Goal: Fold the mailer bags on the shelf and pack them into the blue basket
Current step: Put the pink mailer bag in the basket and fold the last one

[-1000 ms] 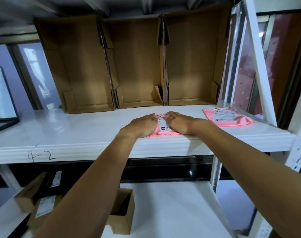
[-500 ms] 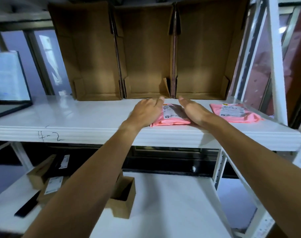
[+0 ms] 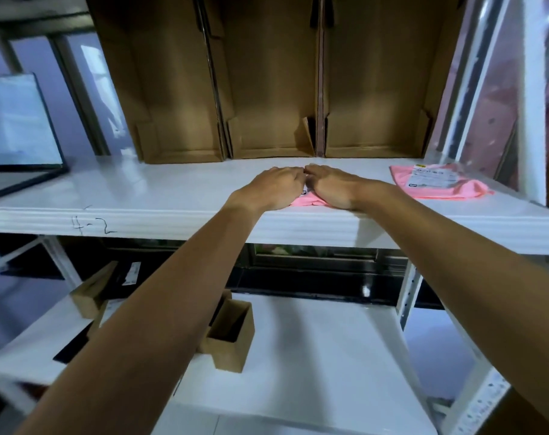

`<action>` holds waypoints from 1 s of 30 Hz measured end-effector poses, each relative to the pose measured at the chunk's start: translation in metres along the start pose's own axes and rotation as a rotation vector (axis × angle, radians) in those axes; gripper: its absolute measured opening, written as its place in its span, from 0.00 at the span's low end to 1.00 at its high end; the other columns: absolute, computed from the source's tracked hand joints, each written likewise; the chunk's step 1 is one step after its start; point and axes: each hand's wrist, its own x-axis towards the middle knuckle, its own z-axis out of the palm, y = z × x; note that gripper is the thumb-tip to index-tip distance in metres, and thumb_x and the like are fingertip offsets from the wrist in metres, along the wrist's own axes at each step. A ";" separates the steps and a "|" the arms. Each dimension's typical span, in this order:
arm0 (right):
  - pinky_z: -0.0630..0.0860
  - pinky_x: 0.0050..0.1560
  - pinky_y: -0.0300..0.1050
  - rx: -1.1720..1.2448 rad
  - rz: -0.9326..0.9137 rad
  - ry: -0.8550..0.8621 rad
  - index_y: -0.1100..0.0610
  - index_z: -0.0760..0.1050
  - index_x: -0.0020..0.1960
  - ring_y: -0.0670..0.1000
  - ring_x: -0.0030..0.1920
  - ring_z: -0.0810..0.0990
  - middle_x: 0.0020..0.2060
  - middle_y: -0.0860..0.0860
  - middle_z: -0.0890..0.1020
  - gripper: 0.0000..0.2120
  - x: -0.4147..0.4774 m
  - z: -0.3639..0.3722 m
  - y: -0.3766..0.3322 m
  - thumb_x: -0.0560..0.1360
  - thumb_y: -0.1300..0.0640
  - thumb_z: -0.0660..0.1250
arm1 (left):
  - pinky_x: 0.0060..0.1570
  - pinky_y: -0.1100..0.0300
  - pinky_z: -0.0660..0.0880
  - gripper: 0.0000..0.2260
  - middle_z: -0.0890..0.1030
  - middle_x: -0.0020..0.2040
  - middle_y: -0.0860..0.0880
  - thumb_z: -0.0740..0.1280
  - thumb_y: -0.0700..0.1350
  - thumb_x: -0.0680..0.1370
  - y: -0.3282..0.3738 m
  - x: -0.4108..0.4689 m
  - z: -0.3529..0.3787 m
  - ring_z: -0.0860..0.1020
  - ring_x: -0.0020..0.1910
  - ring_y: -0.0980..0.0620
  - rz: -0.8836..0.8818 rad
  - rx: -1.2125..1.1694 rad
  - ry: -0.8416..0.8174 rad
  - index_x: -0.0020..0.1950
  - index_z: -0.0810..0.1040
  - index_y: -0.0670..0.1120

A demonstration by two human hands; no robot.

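The white shelf (image 3: pixel 141 189) has 3 brown boxes (image 3: pixel 273 89) at the back. A moment ago the hands were apart, at the sides of a pink bag (image 3: pixel 306 200). Now the left hand (image 3: pixel 273 186) and right hand (image 3: pixel 335 186) meet on top of it, fingers flat, pressing down near the front edge. I think this presses a fold flat. A 2nd bag (image 3: pixel 436 183) lies well to the right, not yet folded. The basket is not in view.
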 end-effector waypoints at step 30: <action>0.59 0.72 0.57 -0.107 0.102 0.072 0.51 0.45 0.81 0.57 0.78 0.56 0.81 0.49 0.49 0.33 -0.042 0.002 -0.008 0.81 0.41 0.52 | 0.55 0.51 0.71 0.29 0.79 0.63 0.40 0.53 0.63 0.81 0.005 -0.010 -0.001 0.76 0.61 0.39 -0.282 -0.010 0.227 0.63 0.78 0.41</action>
